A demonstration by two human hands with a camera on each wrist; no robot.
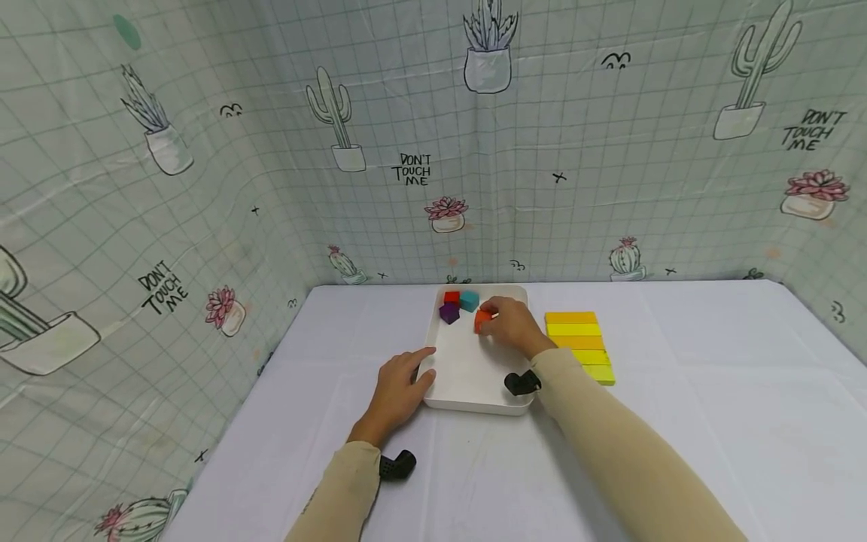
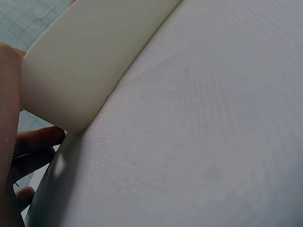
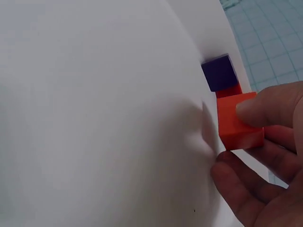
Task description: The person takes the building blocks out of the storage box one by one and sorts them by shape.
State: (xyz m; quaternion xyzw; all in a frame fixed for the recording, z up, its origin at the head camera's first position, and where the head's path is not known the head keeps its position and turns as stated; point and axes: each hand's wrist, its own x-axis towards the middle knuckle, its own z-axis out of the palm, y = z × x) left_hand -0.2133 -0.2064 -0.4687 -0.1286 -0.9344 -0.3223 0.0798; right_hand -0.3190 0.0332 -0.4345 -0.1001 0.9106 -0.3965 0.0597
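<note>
My right hand (image 1: 516,328) pinches an orange cube (image 3: 236,118) between thumb and fingers, over the far part of a white tray (image 1: 467,380). Beyond it in the tray are a red block (image 1: 451,297), a teal block (image 1: 469,301) and a purple block (image 1: 449,313), grouped near the far left corner. At the tray's left side, my left hand (image 1: 396,391) holds the rim, its thumb and index fingertip reaching over the edge. The left wrist view shows other fingers (image 2: 40,139) outside the tray's wall (image 2: 90,56).
Several yellow and orange bars (image 1: 576,331) lie side by side on the white-covered table (image 1: 711,391), right of the tray. The right sleeve partly covers them. A patterned cloth (image 1: 542,135) hangs behind and to both sides. Each wrist carries a black device (image 1: 398,467).
</note>
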